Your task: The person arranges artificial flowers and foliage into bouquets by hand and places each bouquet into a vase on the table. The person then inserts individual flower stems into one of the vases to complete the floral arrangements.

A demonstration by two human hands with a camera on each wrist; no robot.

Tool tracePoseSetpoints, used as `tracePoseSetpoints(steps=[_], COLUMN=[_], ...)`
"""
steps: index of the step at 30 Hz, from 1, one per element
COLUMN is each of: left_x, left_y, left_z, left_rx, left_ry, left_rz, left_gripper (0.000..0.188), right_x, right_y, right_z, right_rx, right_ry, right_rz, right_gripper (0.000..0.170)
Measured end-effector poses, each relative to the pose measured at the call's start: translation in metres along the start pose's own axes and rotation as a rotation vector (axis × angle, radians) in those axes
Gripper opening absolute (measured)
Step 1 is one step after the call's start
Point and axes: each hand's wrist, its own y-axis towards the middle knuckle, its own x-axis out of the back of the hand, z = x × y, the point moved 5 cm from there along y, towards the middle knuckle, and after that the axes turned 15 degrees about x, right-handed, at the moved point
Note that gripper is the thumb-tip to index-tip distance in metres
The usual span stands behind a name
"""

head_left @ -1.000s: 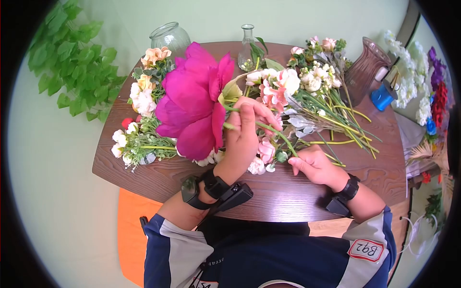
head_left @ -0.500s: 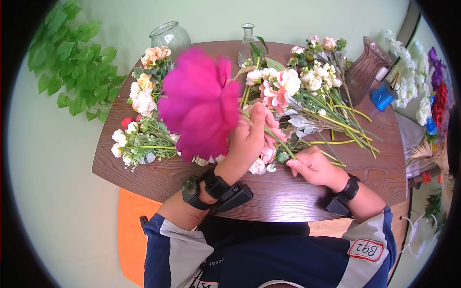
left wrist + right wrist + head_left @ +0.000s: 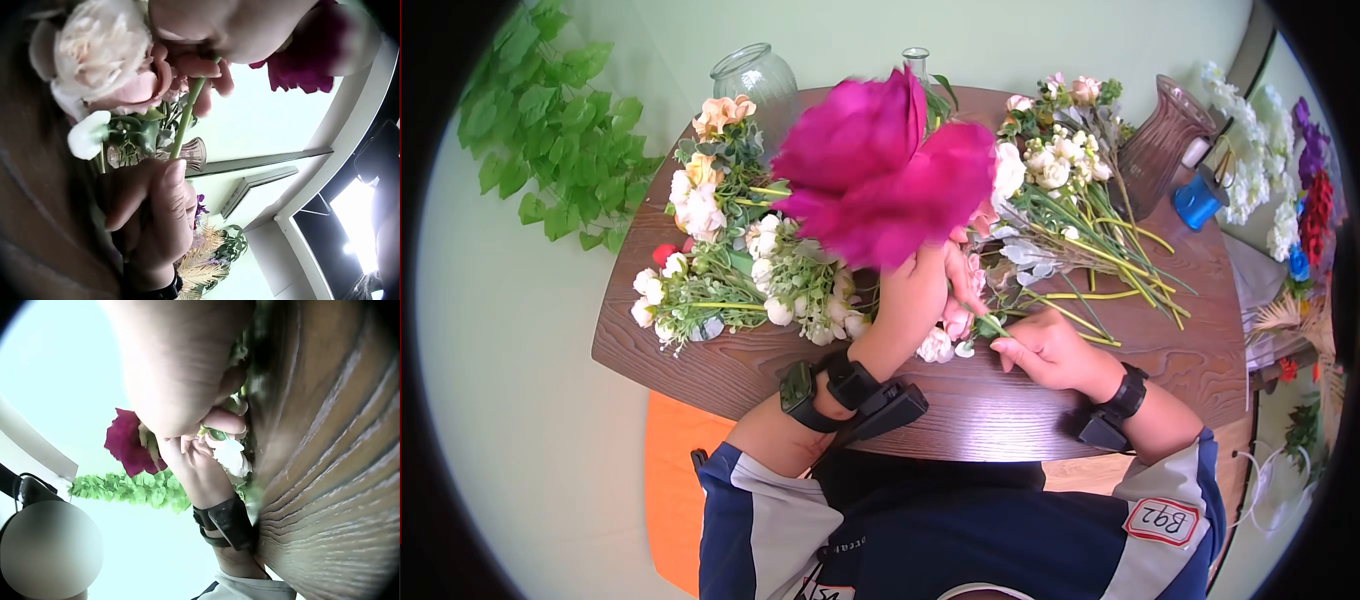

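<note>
Running between the fingers (image 3: 172, 181), green stem (image 3: 187, 119)

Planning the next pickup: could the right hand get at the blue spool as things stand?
Probably, once its fingers are free: the right hand pinches the green stem of the magenta flower. Nothing seems to block a way to the blue spool, passing right of the loose stems.
</note>
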Motion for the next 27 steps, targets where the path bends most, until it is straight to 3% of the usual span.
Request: tracePoseSetpoints(steps=[2, 14, 17, 19, 22, 25, 27], left_x=[-0.003, -0.005, -0.004, -0.007, -0.008, -0.004, -0.003], left_y=[-0.001, -0.007, -0.01, -0.009, -0.018, -0.016, -0.018], left_z=[-0.005, -0.014, -0.009, -0.017, -0.022, -0.022, -0.019], left_rx=[0.177, 0.079, 0.205, -0.038, -0.045, -0.155, -0.099], left_ry=[-0.316, -0.196, -0.245, 0.015, 0.123, 0.096, 0.045], left_rz=[-0.016, -0.004, -0.1, -0.003, 0.099, 0.017, 0.042], left_gripper=[0.041, 0.039, 0.029, 0.03, 0.028, 0.027, 0.026], right_x=[-0.001, 0.002, 0.005, 0.007, 0.008, 0.008, 0.009], right_y=[-0.001, -0.001, -0.002, -0.001, -0.001, -0.001, -0.001], right_z=[-0.003, -0.007, -0.008, -0.007, -0.009, -0.009, -0.009], right_rx=[0.01, -0.034, -0.05, -0.049, -0.064, -0.118, -0.118], right_ry=[-0.009, -0.054, -0.109, -0.139, -0.175, -0.172, -0.176], right_rz=[-0.003, -0.053, -0.09, -0.115, -0.15, -0.168, -0.143], right_gripper=[0.034, 0.032, 0.032, 0.031, 0.031, 0.031, 0.032])
